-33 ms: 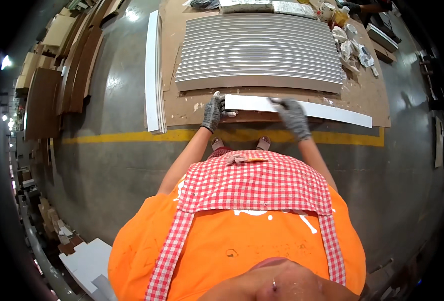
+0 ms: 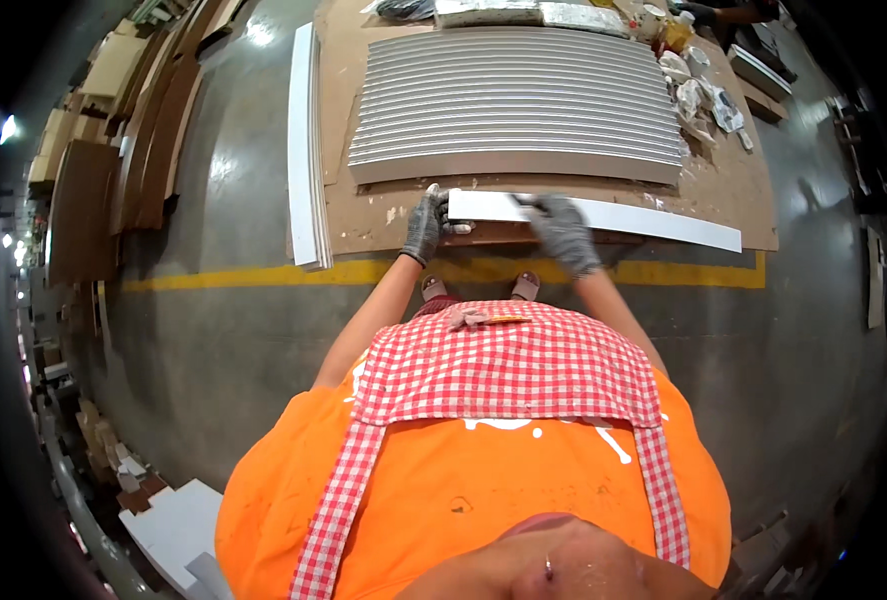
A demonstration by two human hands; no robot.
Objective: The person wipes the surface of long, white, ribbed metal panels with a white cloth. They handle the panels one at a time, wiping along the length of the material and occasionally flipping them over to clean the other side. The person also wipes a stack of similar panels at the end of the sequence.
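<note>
A long white strip (image 2: 643, 222) lies along the near edge of the worktable, in front of a stack of ribbed silver-grey strips (image 2: 513, 100). My left hand (image 2: 425, 228), in a grey glove with pale fingertips, is closed on the strip's left end. Over the left half of the strip is my right hand (image 2: 563, 236), also gloved in grey and a little blurred. Its fingers are closed, and a small dark tip pokes out to their left; what it is I cannot make out.
More white strips (image 2: 305, 150) are stacked along the left edge of the cardboard-topped table (image 2: 723, 200). Crumpled plastic bags (image 2: 698, 100) and a bottle of amber liquid (image 2: 675, 32) crowd the far right. Brown boards (image 2: 85, 210) stand left. Another person's arm (image 2: 743, 15) shows at the top right.
My right hand has slid left along the white strip, closer to my left hand. The left hand and the strip stay in place.
</note>
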